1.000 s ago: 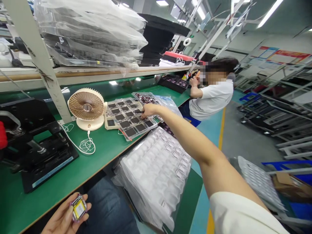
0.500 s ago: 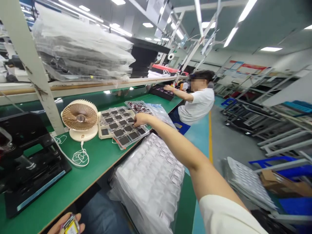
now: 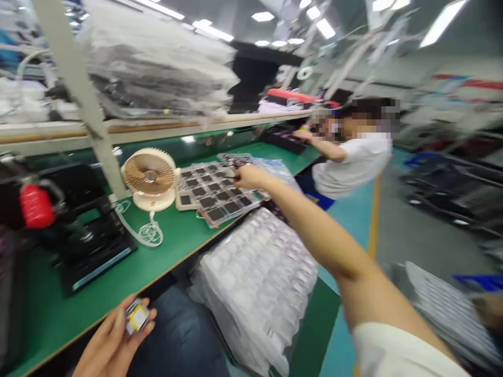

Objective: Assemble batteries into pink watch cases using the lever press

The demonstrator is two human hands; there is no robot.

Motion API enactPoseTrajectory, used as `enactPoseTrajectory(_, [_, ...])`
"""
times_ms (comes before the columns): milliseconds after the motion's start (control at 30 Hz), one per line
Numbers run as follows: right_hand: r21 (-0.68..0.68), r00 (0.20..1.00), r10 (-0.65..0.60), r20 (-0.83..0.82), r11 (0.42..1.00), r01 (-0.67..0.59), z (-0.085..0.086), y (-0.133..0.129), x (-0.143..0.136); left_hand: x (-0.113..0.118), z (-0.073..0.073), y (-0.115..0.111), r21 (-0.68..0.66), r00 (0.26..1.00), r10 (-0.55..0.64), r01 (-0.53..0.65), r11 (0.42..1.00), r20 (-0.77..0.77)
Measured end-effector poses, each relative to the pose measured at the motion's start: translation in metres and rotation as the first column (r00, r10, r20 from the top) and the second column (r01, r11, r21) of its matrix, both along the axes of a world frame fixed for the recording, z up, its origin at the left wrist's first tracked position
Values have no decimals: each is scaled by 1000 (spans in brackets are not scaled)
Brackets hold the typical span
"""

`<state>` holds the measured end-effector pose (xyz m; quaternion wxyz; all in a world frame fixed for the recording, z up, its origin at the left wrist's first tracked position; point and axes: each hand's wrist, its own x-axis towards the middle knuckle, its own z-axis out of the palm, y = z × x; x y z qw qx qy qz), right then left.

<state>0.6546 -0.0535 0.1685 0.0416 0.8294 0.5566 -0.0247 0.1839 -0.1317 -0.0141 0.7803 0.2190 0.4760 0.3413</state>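
My left hand (image 3: 118,335) is low in front, at the bench edge, with its fingers closed round a small electronic device (image 3: 137,317) that shows a yellow part with a white label. Stretched far forward, my right hand (image 3: 250,177) is closed on a thin dark tool (image 3: 230,176), which looks like tweezers; blur hides its tip. Under and beside that hand lies a clear plastic tray (image 3: 214,222) whose pockets hold several dark square pieces. Behind it is another tray of small reddish parts (image 3: 236,158).
A cream desk fan (image 3: 150,175) and its white cable (image 3: 151,238) stand left of the tray. Further left is a black fixture with a red handle (image 3: 36,205). Stacked white trays (image 3: 255,272) rise beside the bench. A co-worker in a white shirt (image 3: 353,162) sits further along.
The view has swung left, so things sit further right. My left hand with the device has come higher into view. My right hand stays over the tray with the tool.
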Motion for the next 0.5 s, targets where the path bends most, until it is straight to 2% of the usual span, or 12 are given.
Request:
enactPoseTrajectory(67, [46, 996, 62, -57, 997, -60, -1, -5, -13, 9, 13, -3, 3, 997, 61, -61, 998, 43])
enactPoseTrajectory(100, [86, 984, 115, -134, 991, -104, -4, -9, -25, 15, 19, -1, 19, 995, 74, -75, 997, 74])
enactPoseTrajectory(133, [168, 931, 207, -302, 972, -161, -9, -16, -42, 22, 23, 1, 34, 992, 74, -78, 996, 99])
enactPoseTrajectory(167, [235, 819, 311, -481, 946, -222, -16, -24, -63, 27, 27, 4, 49, 991, 70, -76, 996, 115])
enactPoseTrajectory(233, [288, 491, 444, -749, 886, -363, -32, -45, -113, 37, 32, 8, 64, 990, 48, -57, 996, 132])
enactPoseTrajectory(300, [325, 216, 453, -865, 834, -446, -52, -62, -163, 42, 33, 9, 76, 989, 23, -34, 997, 143])
enactPoseTrajectory(333, [333, 132, 434, -891, 823, -460, -63, -68, -184, 43, 33, 8, 84, 989, 8, -21, 996, 147])
enactPoseTrajectory(400, [334, 42, 395, -918, 826, -455, -83, -71, -213, 41, 32, 6, 107, 989, -12, -3, 994, 147])
enactPoseTrajectory(500, [312, 15, 357, -934, 836, -451, -103, -65, -230, 36, 31, 5, 154, 990, -36, 15, 988, 134])
